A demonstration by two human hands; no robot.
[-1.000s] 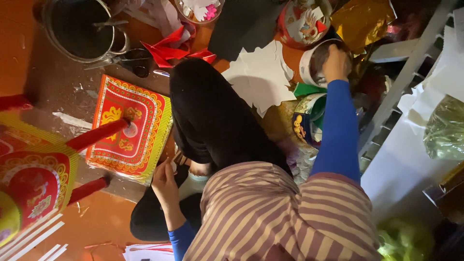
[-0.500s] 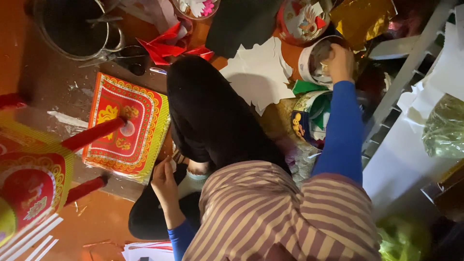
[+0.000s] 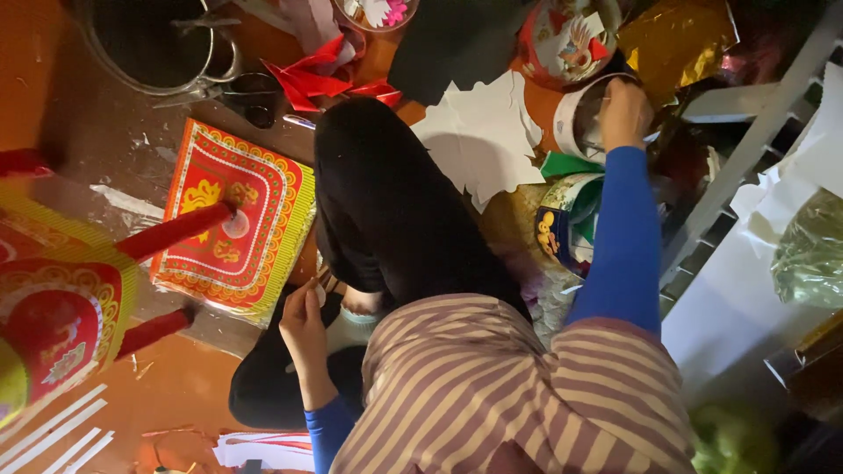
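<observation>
The grip of the right hand is curled over the rim of a round white bowl at the far right of the floor; whether the fingers close on anything inside it cannot be told. The left hand rests low by the knee, thumb and fingers pinched together, but what they hold, if anything, is too small to make out.

In the head view the bowl is shallow and pale, half hidden by the hand and the blue sleeve. It lies between a round decorated red lid beyond it and a printed paper drum nearer the person. Cut white paper sheets lie just beside the bowl on its left, touching the black trouser leg.

On the floor's left side sits a red and gold patterned paper tray, with a red stool leg crossing over it. A metal pot stands at the far left corner, scissors just beside it, and folded red paper pieces near them. Open floor shows only along the left edge; the right is crowded up against a white rack.
</observation>
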